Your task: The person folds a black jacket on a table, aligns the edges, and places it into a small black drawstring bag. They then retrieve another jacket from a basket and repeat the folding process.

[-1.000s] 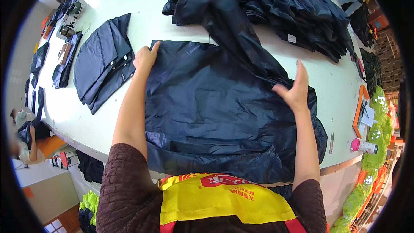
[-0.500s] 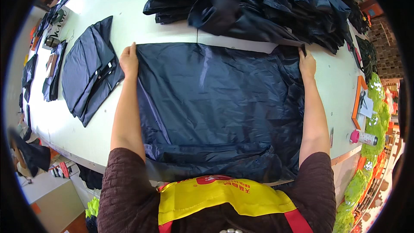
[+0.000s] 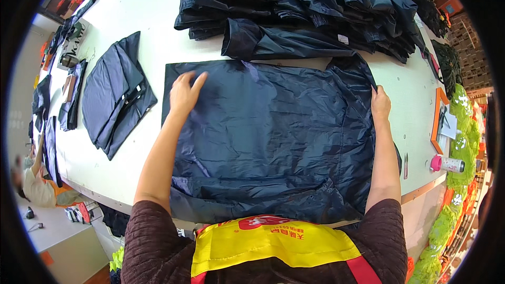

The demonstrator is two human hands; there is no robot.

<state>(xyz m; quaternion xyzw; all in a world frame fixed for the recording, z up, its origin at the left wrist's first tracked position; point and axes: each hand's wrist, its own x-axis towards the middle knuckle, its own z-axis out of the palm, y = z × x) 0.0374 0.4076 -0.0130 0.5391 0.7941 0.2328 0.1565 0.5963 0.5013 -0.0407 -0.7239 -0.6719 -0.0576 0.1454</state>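
A dark navy jacket (image 3: 268, 126) of thin, shiny cloth lies spread in front of me, creased at its right side and bunched along its near edge. One sleeve (image 3: 300, 44) stretches leftward across the cloth's far side from the far right corner. My left hand (image 3: 184, 94) is over the jacket's far left part, fingers apart, holding nothing; whether it touches the cloth I cannot tell. At the far right edge, my right hand (image 3: 381, 104) pinches the jacket's border between thumb and fingers.
A tall pile of dark garments (image 3: 300, 0) stands beyond the jacket. Folded dark pieces (image 3: 113, 92) lie to the left. At the right are an orange frame (image 3: 437, 121), a pink-capped bottle (image 3: 447, 164) and a small pointed tool (image 3: 405, 165). Another person (image 3: 38, 184) is at far left.
My left hand has let go of the far left corner and moved inward over the cloth, its fingers spreading. My right hand still grips the right edge, slightly lower in view.
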